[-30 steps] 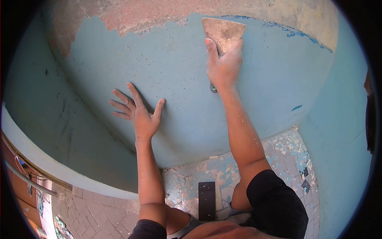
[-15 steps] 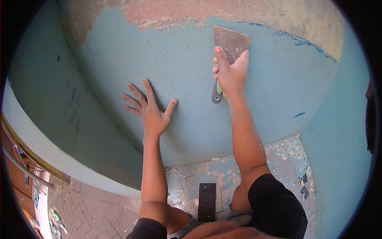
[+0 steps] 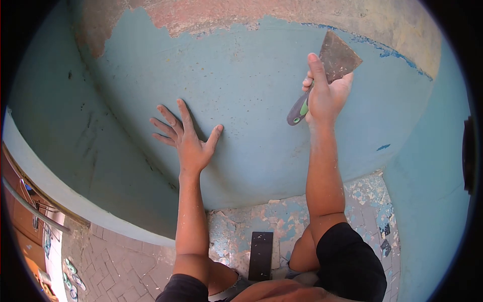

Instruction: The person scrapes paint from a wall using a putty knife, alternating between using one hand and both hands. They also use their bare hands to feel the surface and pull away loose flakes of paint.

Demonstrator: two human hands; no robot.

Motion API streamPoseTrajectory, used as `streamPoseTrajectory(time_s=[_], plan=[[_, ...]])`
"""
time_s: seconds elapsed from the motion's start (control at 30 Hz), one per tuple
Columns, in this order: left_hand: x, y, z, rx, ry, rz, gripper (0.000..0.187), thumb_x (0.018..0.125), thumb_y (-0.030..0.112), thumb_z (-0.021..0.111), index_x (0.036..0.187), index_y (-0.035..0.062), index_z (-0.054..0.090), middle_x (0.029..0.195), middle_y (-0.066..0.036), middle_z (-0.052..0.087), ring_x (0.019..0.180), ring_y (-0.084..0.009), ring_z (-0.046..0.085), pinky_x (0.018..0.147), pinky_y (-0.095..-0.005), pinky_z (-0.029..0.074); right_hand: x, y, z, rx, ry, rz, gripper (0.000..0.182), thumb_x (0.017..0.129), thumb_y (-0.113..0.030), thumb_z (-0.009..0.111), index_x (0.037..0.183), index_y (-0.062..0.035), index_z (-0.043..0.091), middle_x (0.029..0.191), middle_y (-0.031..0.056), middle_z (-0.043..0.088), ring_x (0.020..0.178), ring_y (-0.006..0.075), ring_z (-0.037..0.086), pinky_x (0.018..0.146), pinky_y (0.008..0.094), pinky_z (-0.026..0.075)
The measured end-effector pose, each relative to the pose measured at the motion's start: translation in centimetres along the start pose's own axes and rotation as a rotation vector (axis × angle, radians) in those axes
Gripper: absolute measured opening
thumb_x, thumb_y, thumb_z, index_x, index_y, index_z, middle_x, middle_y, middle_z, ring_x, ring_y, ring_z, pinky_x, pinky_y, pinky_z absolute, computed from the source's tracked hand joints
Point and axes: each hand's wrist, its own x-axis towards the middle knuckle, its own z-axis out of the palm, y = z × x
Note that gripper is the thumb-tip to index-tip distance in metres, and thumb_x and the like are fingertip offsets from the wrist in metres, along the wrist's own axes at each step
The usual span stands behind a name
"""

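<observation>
My right hand point(image 3: 327, 95) is wrapped round a scraper point(image 3: 338, 56) with a wide, speckled metal blade and a grey and green handle. The blade tilts up to the right, its upper corner close to the ragged edge of the blue paint. Lower on the left, my left hand point(image 3: 191, 146) lies with spread fingers against the blue wall point(image 3: 251, 136), holding nothing. Above the paint edge shows a band of bare pinkish and tan plaster point(image 3: 211, 14). Dust coats the fingers of both hands.
Paint flakes point(image 3: 282, 216) litter the floor at the wall's foot. A dark flat bar point(image 3: 261, 254) lies between my legs. A curved ledge point(image 3: 100, 216) runs down the left side, with sandals point(image 3: 73, 277) on the brick paving point(image 3: 115, 267) beyond it.
My right hand has moved to the right with the scraper, and the blade has turned clockwise. My left hand stays at nearly the same place on the wall.
</observation>
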Motion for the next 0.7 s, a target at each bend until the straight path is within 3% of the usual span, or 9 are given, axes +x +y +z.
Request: streamPoseTrajectory(time_s=[0.07,0.17,0.33,0.37,0.5,0.6,0.67,0.7], plan=[[0.0,0.1,0.2,0.045,0.026,-0.04,0.128,0.075,0.069,0.078,0.17,0.0197,0.008,0.174,-0.016,-0.019,0.154,-0.0461,-0.028,0.113,-0.0745,-0.018,0.9,-0.1,-1.1,0.091,0.101,0.008,0.052,0.089,-0.02,0.085,0.12,-0.0062,0.045,0.083,0.0034,0.057,0.063,0.0107,0.054,0.054,0.0268,0.046],[0.0,0.0,0.5,0.053,0.049,-0.034,0.127,0.075,0.071,0.076,0.17,0.0192,0.008,0.174,-0.016,-0.017,0.155,-0.0459,-0.027,0.113,-0.0749,-0.017,2.5,-0.3,-3.4,0.223,0.185,0.02,0.049,0.093,-0.026,0.08,0.121,-0.0071,0.045,0.083,0.0026,0.053,0.065,0.0127,0.052,0.058,0.0301,0.047],[-0.3,-0.4,1.4,0.09,0.111,0.027,0.124,0.078,0.072,0.074,0.169,0.0167,0.01,0.174,-0.018,-0.012,0.156,-0.0469,-0.021,0.115,-0.0739,-0.014,3.9,-1.5,-5.4,0.434,0.422,0.09,0.045,0.1,-0.045,0.067,0.117,-0.0106,0.044,0.088,0.0037,0.052,0.067,0.0165,0.052,0.065,0.0339,0.048],[-0.4,-0.5,1.6,0.096,0.143,0.053,0.122,0.079,0.071,0.073,0.169,0.0158,0.011,0.175,-0.018,-0.011,0.157,-0.0475,-0.018,0.116,-0.0736,-0.013,4.2,-1.4,-6.1,0.405,0.384,0.101,0.047,0.103,-0.054,0.055,0.116,-0.012,0.037,0.086,0.0059,0.054,0.068,0.0174,0.052,0.063,0.0321,0.047],[-0.8,-0.7,2.7,0.08,0.19,0.083,0.115,0.084,0.07,0.07,0.169,0.0143,0.014,0.175,-0.019,-0.005,0.158,-0.0479,-0.012,0.118,-0.0719,-0.011,4.9,-1.3,-7.8,0.474,0.368,0.083,0.056,0.101,-0.064,0.049,0.115,-0.0123,0.033,0.091,0.0093,0.057,0.069,0.019,0.052,0.063,0.0333,0.047],[-2.0,-0.6,4.7,0.063,0.277,0.115,0.1,0.094,0.064,0.062,0.167,0.0106,0.021,0.175,-0.02,0.003,0.159,-0.0469,-0.005,0.121,-0.0688,-0.007,5.7,-0.9,-8.9,0.446,0.359,0.086,0.064,0.1,-0.073,0.041,0.112,-0.0108,0.033,0.092,0.0123,0.058,0.068,0.0199,0.051,0.062,0.0347,0.044],[-4.3,-0.9,7.3,0.005,0.368,0.091,0.085,0.1,0.053,0.055,0.164,0.0046,0.029,0.174,-0.023,0.008,0.16,-0.0467,-0.001,0.123,-0.0668,-0.003,6.4,0.1,-10.4,0.486,0.152,0.12,0.072,0.098,-0.08,0.033,0.115,-0.0102,0.03,0.092,0.0142,0.057,0.067,0.0196,0.048,0.06,0.0345,0.042],[-5.6,-0.6,8.7,0.035,0.392,0.107,0.078,0.103,0.049,0.051,0.163,0.0023,0.032,0.173,-0.023,0.01,0.16,-0.0457,0.001,0.124,-0.064,-0.002,5.8,-0.7,-8.7,0.621,0.261,0.135,0.085,0.101,-0.064,0.055,0.141,0.0081,0.034,0.089,0.0117,0.057,0.067,0.0175,0.059,0.058,0.0323,0.051]])
